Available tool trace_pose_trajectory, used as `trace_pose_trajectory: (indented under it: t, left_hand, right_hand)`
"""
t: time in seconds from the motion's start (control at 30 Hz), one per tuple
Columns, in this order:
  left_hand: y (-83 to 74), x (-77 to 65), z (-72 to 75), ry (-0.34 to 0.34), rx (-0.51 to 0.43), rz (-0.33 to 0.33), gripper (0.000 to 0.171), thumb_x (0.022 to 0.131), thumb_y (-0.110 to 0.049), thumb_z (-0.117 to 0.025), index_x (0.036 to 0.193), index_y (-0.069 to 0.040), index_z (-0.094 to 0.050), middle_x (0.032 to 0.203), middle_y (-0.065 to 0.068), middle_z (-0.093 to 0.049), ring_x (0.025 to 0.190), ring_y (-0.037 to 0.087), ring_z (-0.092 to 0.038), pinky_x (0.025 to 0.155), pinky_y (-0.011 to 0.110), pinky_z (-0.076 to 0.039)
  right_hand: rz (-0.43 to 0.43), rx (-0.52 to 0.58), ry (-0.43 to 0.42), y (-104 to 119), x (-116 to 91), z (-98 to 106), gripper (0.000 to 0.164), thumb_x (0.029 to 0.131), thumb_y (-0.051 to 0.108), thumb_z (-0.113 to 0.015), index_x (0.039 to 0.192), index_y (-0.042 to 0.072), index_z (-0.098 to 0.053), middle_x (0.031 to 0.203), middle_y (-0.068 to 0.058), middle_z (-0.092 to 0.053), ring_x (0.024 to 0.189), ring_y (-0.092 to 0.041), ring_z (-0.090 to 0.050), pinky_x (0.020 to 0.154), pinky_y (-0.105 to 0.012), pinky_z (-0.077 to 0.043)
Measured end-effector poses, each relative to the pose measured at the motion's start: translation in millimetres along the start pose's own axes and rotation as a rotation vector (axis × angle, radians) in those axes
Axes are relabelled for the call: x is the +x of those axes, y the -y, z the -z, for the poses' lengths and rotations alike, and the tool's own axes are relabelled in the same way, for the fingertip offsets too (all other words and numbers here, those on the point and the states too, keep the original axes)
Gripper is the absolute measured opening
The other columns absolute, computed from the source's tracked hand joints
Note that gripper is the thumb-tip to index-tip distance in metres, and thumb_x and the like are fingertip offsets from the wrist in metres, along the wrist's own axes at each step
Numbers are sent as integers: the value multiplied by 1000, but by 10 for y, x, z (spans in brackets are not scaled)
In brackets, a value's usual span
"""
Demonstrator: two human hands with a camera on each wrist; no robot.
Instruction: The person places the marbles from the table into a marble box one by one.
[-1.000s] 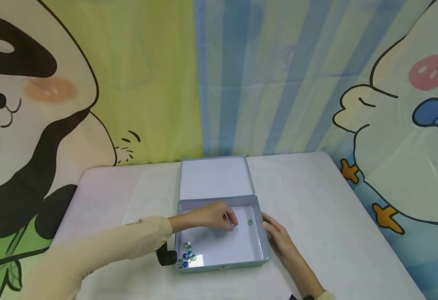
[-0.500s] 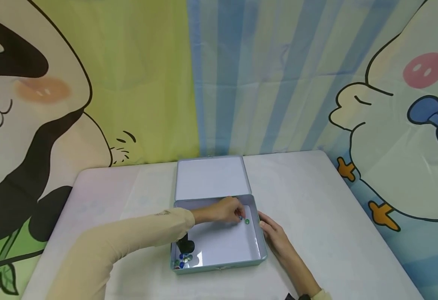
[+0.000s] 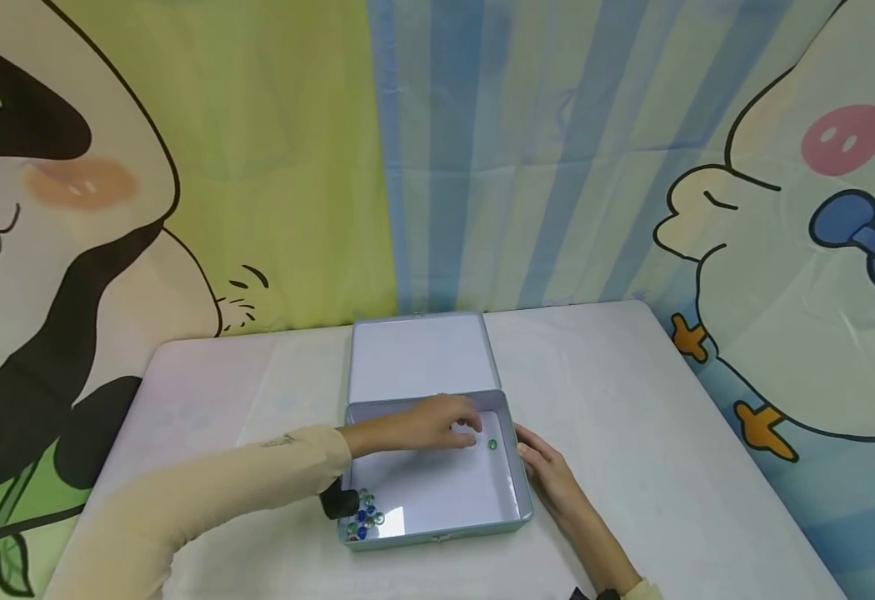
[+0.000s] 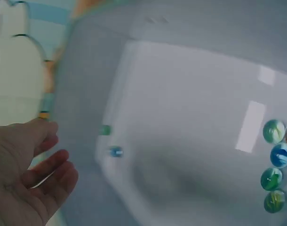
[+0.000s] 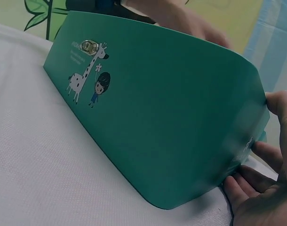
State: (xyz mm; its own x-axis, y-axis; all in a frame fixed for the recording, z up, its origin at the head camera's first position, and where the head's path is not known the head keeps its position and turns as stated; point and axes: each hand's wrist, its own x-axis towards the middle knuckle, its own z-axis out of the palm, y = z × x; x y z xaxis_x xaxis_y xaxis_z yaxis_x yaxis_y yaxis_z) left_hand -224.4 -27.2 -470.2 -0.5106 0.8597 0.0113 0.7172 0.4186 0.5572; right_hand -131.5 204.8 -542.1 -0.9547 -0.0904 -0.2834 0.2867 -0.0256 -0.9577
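In the head view my left hand [image 3: 437, 422] hovers over a metal tin box [image 3: 437, 532], its thumb and fingers apart. The left wrist view shows nothing between those loosely bent fingers. Below them on the white box floor sit a blue marble [image 4: 116, 151] and a green marble [image 4: 105, 130], close together by the right wall; the blue one is hidden in the head view. My right hand [image 3: 557, 479] rests its fingertips against the box's outer right wall. Several more green and blue marbles [image 3: 366, 515] cluster in the near left corner.
The box's hinged lid [image 3: 422, 358] lies back behind it. A white cloth covers the table [image 3: 595, 375]. A printed curtain [image 3: 257, 167] hangs behind the table. A black wrist device [image 3: 340, 502] on the left arm overhangs the box's left wall.
My left hand carried the blue marble rightward to the green one, let it go, and drew back slightly left with parted fingers. The right hand stays at the box wall.
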Motion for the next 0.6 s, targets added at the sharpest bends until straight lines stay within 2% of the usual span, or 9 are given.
trace_pose_trajectory:
  t: [0.07, 0.13, 0.2, 0.27, 0.33, 0.4, 0.5, 0.57, 0.6]
  left_hand:
    - [-49, -206, 163, -53, -1, -23, 24, 93, -25, -66, 114, -13, -70, 111, 0, -68, 103, 16, -63, 86, 24, -53]
    - [-75, -485, 300, -138, 7, -18, 31, 92, -32, -66, 121, -20, -67, 116, -4, -66, 109, 14, -60, 89, 27, -53]
    - [-90, -828, 381, -248, 32, 34, 40, 91, -39, -67, 128, -27, -61, 125, -8, -61, 116, 12, -56, 94, 32, -52]
    - [-90, -1206, 389, -363, 87, 121, 52, 88, -44, -68, 136, -30, -53, 134, -8, -55, 126, 14, -50, 99, 41, -50]
    - [-71, -1570, 317, -450, 170, 234, 63, 86, -49, -69, 142, -31, -47, 144, -4, -48, 135, 21, -43, 104, 50, -44]
    - [-25, -1890, 195, -495, 285, 349, 72, 82, -53, -70, 145, -32, -43, 151, 2, -41, 141, 31, -34, 106, 60, -37]
    - [73, -2238, -25, -493, 409, 511, 82, 77, -58, -70, 148, -36, -36, 158, 9, -29, 145, 44, -23, 104, 70, -28]
    - [117, -2398, -163, -466, 428, 617, 87, 75, -61, -69, 150, -39, -32, 161, 11, -22, 144, 51, -19, 102, 75, -25]
    - [126, -2457, -225, -454, 419, 665, 89, 75, -63, -68, 151, -40, -29, 162, 12, -19, 143, 53, -18, 101, 77, -24]
  right_hand:
    - [0, -8, -5, 6, -1, -15, 55, 98, 23, -51, 146, 1, -38, 155, -19, -34, 146, -35, -29, 103, -14, -40]
    - [-3, -13, -11, 9, 1, -32, 56, 97, 24, -52, 146, 1, -38, 155, -19, -34, 146, -34, -28, 112, -24, -37]
    - [-4, -20, -17, 7, 4, -52, 56, 97, 24, -53, 146, 1, -39, 155, -19, -35, 146, -34, -28, 117, -36, -31]
    - [-7, -15, -17, 3, 4, -70, 57, 97, 24, -53, 146, 0, -39, 155, -20, -35, 146, -35, -27, 119, -46, -24]
    - [-15, -15, -11, -2, -1, -81, 57, 97, 25, -54, 146, 1, -38, 155, -19, -34, 147, -35, -27, 120, -49, -21]
    - [-24, -19, -5, -2, -10, -82, 58, 97, 27, -54, 147, 2, -37, 156, -18, -33, 147, -34, -26, 120, -47, -24]
    - [-38, -28, -11, 7, -18, -63, 59, 97, 29, -54, 147, 5, -38, 156, -16, -34, 147, -33, -27, 114, -29, -35]
    - [-44, -37, -14, 21, -21, -43, 58, 96, 30, -54, 147, 6, -38, 155, -15, -35, 147, -31, -28, 106, -19, -38]
    - [-47, -44, -18, 30, -20, -34, 58, 96, 31, -54, 147, 7, -39, 155, -14, -36, 146, -30, -29, 105, -17, -38]
